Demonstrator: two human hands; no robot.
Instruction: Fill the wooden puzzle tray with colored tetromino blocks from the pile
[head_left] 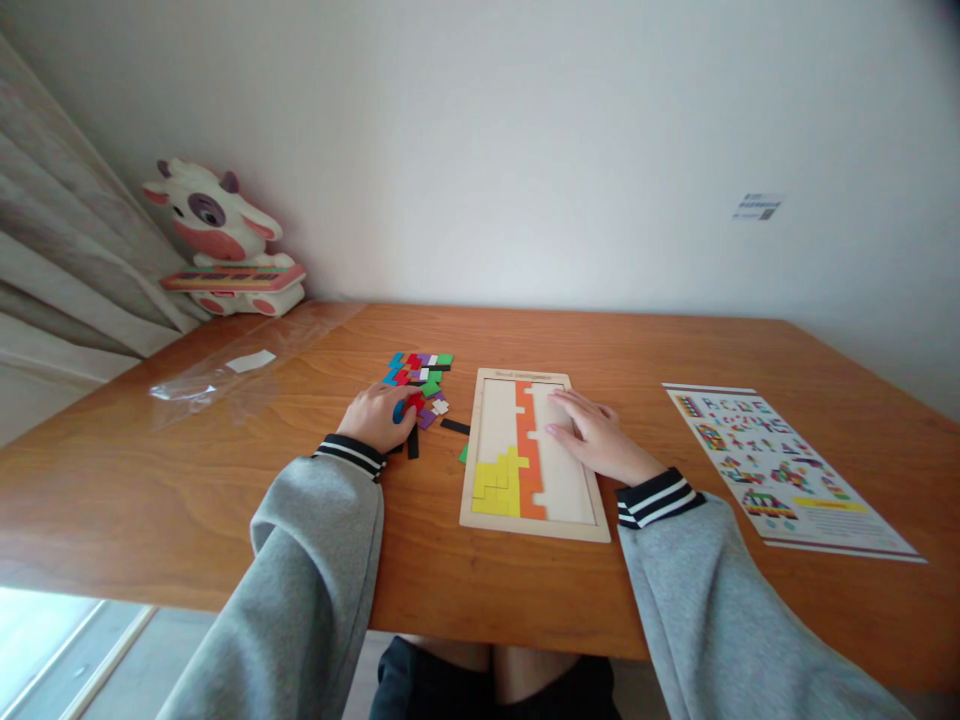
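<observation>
My left hand (pixel 375 417) reaches into a loose cluster of flat coloured puzzle pieces, thumb and index finger apart. A blue puzzle piece (pixel 399 411) and a red one (pixel 415 402) show in the gap between them; whether the fingertips touch these I cannot tell. My right hand (pixel 596 435) rests over the right side of a wooden puzzle board (pixel 536 532), fingers stretched out and nothing held. Inside the frame, orange pieces (pixel 527 430) form an upright column. Yellow pieces (pixel 495 485) fill the lower left beside it. The rest of the tray surface is pale.
A black piece (pixel 454 426) lies close to the board's left edge. To the right is a printed pattern sheet (pixel 787 465). At the left are a clear plastic bag (pixel 202 385) and a cow-shaped toy keyboard (pixel 225 240) by the curtain (pixel 67 260). A wall stands behind the table.
</observation>
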